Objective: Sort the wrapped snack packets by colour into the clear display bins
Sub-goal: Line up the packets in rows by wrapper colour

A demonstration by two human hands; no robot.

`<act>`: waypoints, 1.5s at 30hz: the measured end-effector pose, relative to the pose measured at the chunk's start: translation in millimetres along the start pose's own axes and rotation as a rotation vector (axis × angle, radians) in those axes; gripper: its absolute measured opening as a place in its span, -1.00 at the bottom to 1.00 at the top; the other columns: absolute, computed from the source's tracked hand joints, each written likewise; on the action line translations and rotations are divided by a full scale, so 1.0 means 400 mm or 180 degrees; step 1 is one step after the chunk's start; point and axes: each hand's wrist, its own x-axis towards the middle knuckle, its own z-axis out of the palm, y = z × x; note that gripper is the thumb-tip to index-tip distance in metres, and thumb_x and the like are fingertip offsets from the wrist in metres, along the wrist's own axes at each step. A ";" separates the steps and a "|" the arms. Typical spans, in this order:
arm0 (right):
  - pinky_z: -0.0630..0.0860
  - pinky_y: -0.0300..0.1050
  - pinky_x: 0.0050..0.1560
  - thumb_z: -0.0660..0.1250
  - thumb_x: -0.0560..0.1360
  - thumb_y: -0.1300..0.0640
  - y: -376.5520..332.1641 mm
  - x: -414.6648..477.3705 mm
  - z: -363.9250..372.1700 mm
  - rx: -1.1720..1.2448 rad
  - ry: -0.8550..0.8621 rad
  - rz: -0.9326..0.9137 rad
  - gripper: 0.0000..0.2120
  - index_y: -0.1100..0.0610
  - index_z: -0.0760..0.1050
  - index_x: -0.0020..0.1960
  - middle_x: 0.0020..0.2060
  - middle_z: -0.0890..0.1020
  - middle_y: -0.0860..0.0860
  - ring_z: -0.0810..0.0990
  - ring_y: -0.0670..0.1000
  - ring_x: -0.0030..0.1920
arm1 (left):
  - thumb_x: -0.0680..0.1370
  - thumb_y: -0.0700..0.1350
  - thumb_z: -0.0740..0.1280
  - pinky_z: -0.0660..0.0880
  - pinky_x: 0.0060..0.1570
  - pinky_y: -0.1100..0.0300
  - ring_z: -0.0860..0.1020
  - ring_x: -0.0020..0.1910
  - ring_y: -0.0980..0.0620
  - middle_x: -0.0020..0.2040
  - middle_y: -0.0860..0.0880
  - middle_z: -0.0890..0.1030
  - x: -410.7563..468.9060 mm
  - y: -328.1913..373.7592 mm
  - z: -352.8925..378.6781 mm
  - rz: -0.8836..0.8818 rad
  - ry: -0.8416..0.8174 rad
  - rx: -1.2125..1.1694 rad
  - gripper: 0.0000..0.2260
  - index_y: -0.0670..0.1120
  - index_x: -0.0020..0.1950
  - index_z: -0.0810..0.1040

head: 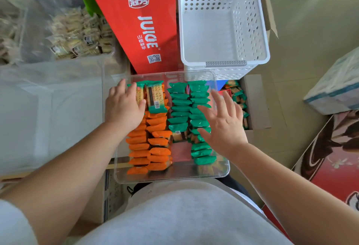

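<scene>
A clear display bin [171, 177] sits in front of me. Orange snack packets [155, 143] fill its left side in two rows, and green packets [198, 99] fill its right side in two rows. Two green-ended cracker packets [155, 97] lie flat at the far left. My left hand [124, 104] rests with straight fingers on the far left packets. Spread open, my right hand [223, 122] hovers over the right green row and holds nothing.
A cardboard box [256, 104] with loose green packets [239, 97] stands to the right of the bin. Behind are a white perforated basket [223, 30], a red juice carton [139, 21] and a clear bin of brown-wrapped snacks [77, 36]. Another clear bin [50, 97] is on the left.
</scene>
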 end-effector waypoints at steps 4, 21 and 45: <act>-0.17 0.31 0.53 0.30 0.53 -0.22 -0.045 0.046 -0.013 -0.0372 -0.0483 -0.1060 -0.40 -0.18 0.26 0.53 0.61 0.10 -0.04 -0.11 0.15 0.61 | 0.60 0.21 0.22 0.29 0.34 -0.14 0.32 0.38 -0.22 0.45 -0.19 0.36 0.032 0.008 -0.007 0.0286 0.0084 0.0529 -0.43 0.01 0.55 0.29; -0.09 0.30 0.51 0.17 0.59 -0.19 -0.062 0.085 -0.041 -0.0807 -0.1257 -0.1437 -0.63 -0.10 0.52 0.30 0.37 0.43 -0.05 0.16 0.15 0.51 | 0.53 0.19 0.38 0.46 0.11 -0.04 0.39 0.24 -0.17 0.24 -0.12 0.46 0.045 0.037 0.019 0.0374 -0.0102 -0.0393 -0.61 -0.02 0.23 0.48; -0.25 0.35 0.49 0.23 0.56 0.01 -0.094 0.177 0.018 -0.1168 -0.1193 -0.2215 -0.65 -0.10 0.47 0.34 0.47 0.33 0.03 0.01 0.14 0.58 | 0.43 0.19 0.50 0.46 0.04 -0.03 0.39 0.24 -0.14 0.26 -0.09 0.44 0.061 0.038 0.013 0.0166 -0.0575 -0.0637 -0.40 0.15 0.39 0.34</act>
